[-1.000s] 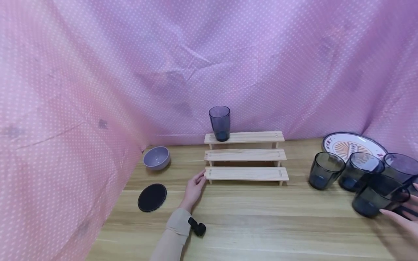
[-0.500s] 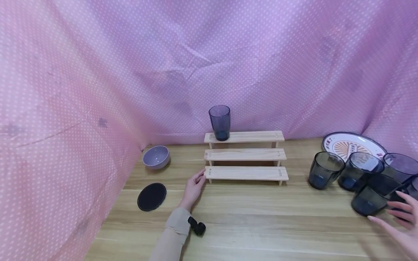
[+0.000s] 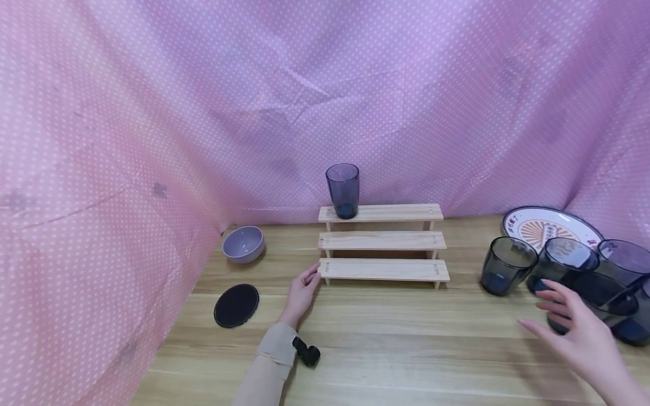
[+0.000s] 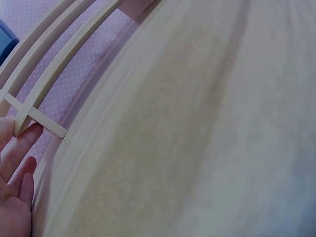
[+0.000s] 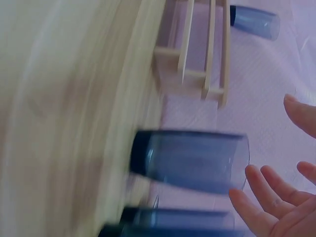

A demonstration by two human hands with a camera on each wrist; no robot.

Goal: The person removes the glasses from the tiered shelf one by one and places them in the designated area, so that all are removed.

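Note:
A three-step wooden display rack [image 3: 383, 270] stands at the back of the table. My left hand [image 3: 303, 290] pinches the left end of its lowest step; in the left wrist view, thumb and forefinger lie at the step's corner [image 4: 22, 121]. One dark tinted glass [image 3: 344, 192] stands upright on the top step's left end. Over at the right, my right hand [image 3: 579, 332] hovers with spread fingers in front of several similar glasses and partly hides some. Nearest its fingertips in the right wrist view is an upright glass [image 5: 192, 158]; the leftmost of the group [image 3: 508, 265] stands beyond the hand.
A patterned oval plate [image 3: 528, 223] sits behind the glasses. Left of the rack are a small purple bowl [image 3: 244, 245] and a round black coaster [image 3: 236, 306]. Pink dotted cloth [image 3: 406, 113] hangs behind and along the table's left side.
My right hand has come away from the glasses at the far right and moved left, holding nothing. The left hand, rack and glass on top stay as they were.

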